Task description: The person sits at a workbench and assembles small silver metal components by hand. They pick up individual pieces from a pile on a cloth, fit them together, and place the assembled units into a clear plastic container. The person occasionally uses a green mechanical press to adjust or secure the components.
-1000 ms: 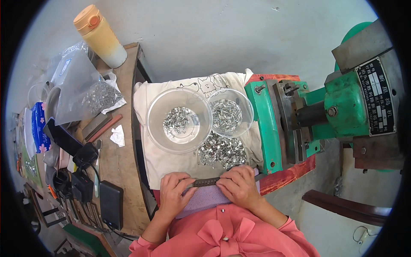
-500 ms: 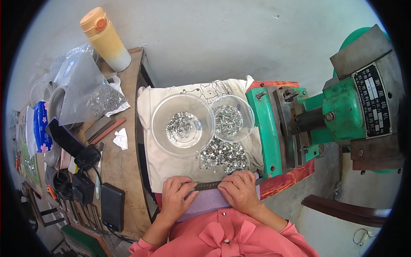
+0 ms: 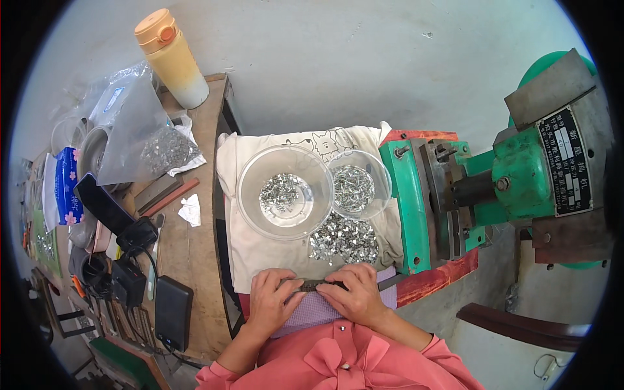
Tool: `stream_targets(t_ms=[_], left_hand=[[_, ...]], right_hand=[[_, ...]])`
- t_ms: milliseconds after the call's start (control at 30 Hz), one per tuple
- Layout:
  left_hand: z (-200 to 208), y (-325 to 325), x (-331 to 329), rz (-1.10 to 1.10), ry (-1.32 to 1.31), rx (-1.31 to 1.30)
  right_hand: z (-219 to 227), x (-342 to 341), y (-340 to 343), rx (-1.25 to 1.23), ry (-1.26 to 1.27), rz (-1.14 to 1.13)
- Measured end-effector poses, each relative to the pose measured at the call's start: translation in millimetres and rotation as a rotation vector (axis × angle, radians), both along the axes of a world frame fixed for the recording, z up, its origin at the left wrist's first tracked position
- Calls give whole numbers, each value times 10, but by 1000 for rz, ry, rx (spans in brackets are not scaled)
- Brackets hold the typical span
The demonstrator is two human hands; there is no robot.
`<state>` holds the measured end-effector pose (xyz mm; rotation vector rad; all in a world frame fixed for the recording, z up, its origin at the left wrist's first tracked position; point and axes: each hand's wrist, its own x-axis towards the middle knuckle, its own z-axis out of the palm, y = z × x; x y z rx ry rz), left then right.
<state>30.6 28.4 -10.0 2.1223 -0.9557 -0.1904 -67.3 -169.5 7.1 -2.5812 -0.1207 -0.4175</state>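
Open lane from left hand [image 3: 270, 302] forward over the cloth [image 3: 266, 253], left of the large clear tub [image 3: 252, 188]. Ahead of right hand [image 3: 354, 296]: metal pile [image 3: 344, 240], then small clear tub [image 3: 385, 188]. Green machine base [image 3: 411, 208] blocks the right. Side worktop [image 3: 201, 260]: bare strip right of black box [image 3: 173, 312].

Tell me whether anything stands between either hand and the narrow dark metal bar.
Nothing visible does: the left hand and right hand hold the narrow dark metal bar directly. The loose pile of small silvery metal pieces lies beyond it, not in between.
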Motion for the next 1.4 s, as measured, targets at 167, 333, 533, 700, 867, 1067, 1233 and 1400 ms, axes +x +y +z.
stream_targets(t_ms=[167, 333, 533, 700, 867, 1067, 1233, 1400], left_hand=[[-3, 25, -14, 3, 8, 4], [13, 14, 4, -2, 11, 19], [10, 17, -2, -2, 0, 20], [3, 18, -2, -5, -8, 16], [8, 13, 1, -2, -3, 4], [-14, 17, -7, -1, -3, -3], [24, 9, -3, -3, -5, 18], [74, -7, 0, -12, -13, 44]], right_hand=[[9, 36, 9, -55, 4, 48], [25, 58, -5, -90, 9, 57], [-50, 31, 9, -42, -15, 27], [-37, 45, 13, -39, -7, 28], [-26, 46, 16, -34, -19, 27], [-26, 9, -26, 25, -49, -28], [-5, -154, -192, 10, -18, -132], [-34, -266, -239, 3, 3, -201]])
